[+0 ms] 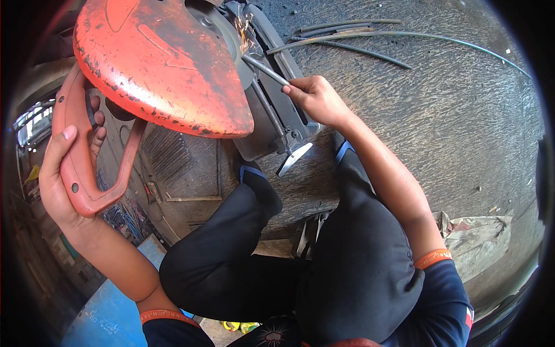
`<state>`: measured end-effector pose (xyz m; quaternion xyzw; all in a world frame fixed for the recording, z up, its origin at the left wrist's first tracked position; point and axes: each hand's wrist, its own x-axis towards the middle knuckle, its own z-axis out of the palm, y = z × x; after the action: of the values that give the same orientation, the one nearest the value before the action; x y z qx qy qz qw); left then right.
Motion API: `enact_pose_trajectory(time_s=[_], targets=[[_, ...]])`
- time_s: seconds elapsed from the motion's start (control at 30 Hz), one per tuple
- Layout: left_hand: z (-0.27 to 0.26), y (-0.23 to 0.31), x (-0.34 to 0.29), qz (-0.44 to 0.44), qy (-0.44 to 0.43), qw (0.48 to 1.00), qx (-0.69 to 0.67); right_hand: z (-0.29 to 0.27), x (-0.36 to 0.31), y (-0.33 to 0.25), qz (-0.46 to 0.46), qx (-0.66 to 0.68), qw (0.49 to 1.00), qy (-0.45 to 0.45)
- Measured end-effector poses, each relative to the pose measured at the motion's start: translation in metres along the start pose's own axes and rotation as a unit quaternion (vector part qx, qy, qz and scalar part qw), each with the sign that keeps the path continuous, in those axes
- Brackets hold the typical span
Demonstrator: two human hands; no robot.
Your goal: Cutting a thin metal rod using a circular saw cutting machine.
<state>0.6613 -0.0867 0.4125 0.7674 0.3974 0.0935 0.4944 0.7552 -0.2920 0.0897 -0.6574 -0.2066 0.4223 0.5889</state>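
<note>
Sparking where thin grey rod (266, 69) meets saw (162, 63).

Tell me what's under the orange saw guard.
Under the orange guard a grey disc edge shows, throwing sparks on a rod held by the right hand. Most of the disc is hidden.
</note>
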Motion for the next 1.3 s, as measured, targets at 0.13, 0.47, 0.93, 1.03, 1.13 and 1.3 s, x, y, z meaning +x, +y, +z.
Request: enact_pose_trajectory(time_s=[0.13, 0.47, 0.93, 1.03, 1.13, 1.3], targets=[[-0.003, 0.001, 0.0, -0.003, -0.015, 1.0, -0.013, 0.004, -0.007, -0.002, -0.051, -0.075, 0.993, 0.07], [0.001, 0.0, -0.001, -0.006, 0.006, 1.0, -0.02, 0.013, -0.009, 0.002, -0.211, -0.188, 0.944, 0.171], [0.001, 0.0, -0.001, -0.002, -0.006, 1.0, -0.001, -0.015, 0.002, 0.006, 0.086, 0.332, 0.929, -0.14], [0.004, 0.001, -0.001, -0.003, 0.001, 1.0, -0.008, -0.008, 0.002, 0.003, 0.093, 0.314, 0.932, -0.157], [0.005, 0.002, -0.002, -0.001, 0.004, 1.0, -0.008, -0.003, 0.002, 0.002, 0.106, 0.293, 0.94, -0.14], [0.002, 0.0, -0.001, 0.0, 0.014, 1.0, -0.003, 0.0, 0.003, 0.005, 0.073, 0.192, 0.974, -0.092]])
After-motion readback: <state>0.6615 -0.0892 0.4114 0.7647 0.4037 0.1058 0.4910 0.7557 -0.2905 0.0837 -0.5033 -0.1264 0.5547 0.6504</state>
